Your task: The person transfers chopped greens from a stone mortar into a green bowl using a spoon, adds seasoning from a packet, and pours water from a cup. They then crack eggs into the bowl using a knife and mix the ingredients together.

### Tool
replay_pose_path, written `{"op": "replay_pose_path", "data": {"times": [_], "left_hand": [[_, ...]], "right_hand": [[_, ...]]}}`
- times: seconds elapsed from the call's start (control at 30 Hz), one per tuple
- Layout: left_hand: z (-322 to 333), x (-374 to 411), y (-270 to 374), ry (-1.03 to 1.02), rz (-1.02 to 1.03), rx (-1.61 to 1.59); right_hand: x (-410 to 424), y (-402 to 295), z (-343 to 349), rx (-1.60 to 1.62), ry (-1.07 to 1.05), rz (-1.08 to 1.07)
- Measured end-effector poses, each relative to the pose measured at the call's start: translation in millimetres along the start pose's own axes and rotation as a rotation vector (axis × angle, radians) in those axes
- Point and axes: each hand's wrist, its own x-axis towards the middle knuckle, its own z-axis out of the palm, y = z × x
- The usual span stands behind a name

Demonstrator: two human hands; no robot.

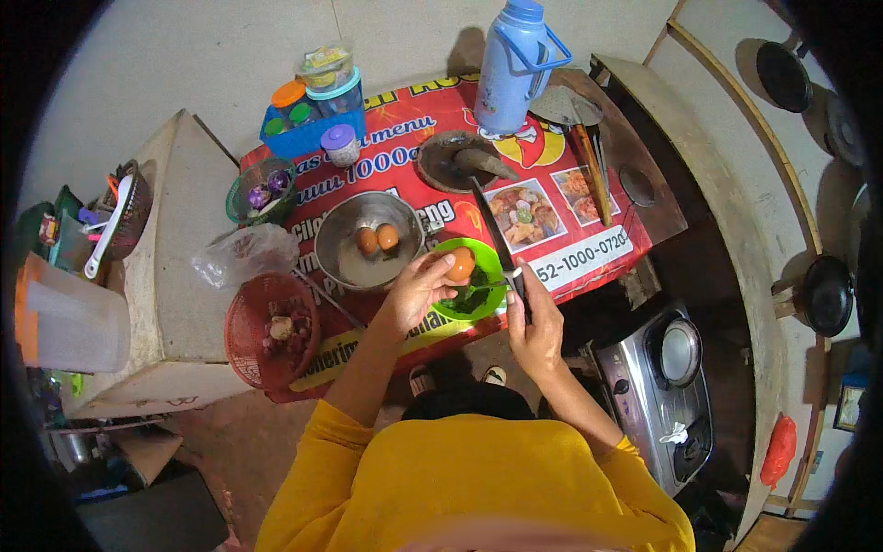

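My left hand holds a brown egg between thumb and fingers, over a bright green bowl. Chopped green leaves lie in that bowl, with a thin utensil, perhaps a spoon, slanting across them. In my right hand is a knife, gripped by its dark handle, the blade pointing up and away beside the bowl's right rim. Blade and egg are apart. Just beyond my left hand, two more brown eggs sit in a metal bowl.
A red plastic basket with shallots stands at the table's left front. Behind are a stone mortar with pestle, a blue thermos jug, a skimmer and a green basket of onions. A gas stove stands lower right.
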Motion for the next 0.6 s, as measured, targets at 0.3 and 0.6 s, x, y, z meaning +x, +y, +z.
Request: {"op": "replay_pose_path", "data": {"times": [0.3,0.6], "left_hand": [[0,2,-7,0.039,-0.046,0.013],[8,8,-4,0.013,-0.002,0.207]], "right_hand": [[9,19,2,0.103,-0.104,0.066],[48,49,17,0.232,-0.284,0.090]]}}
